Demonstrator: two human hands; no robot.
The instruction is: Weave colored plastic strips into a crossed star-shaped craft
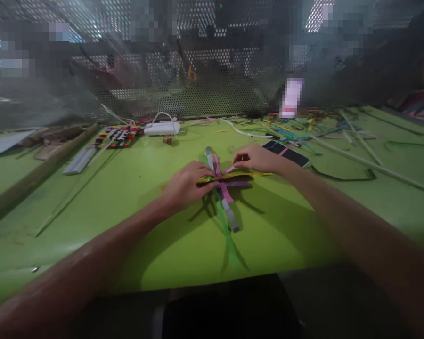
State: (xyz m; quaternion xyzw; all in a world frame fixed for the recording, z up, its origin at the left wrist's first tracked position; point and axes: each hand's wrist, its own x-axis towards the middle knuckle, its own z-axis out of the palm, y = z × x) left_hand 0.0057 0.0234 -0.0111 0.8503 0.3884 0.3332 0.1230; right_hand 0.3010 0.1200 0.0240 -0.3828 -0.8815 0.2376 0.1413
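A small weave of coloured strips (223,186) lies on the green table (127,226): green, grey and pink strips run toward me, yellow and purple ones cross them. My left hand (187,183) lies on the left side of the weave, its fingers curled and pressing the yellow strip. My right hand (256,158) is at the far right side of the weave and pinches the end of a pink strip.
A finished multicoloured woven mat (117,136) and a white power strip (161,128) lie at the back left. A dark phone (286,153) sits behind my right hand. Loose strips (304,129) litter the back right. A perforated metal screen (205,89) closes off the rear.
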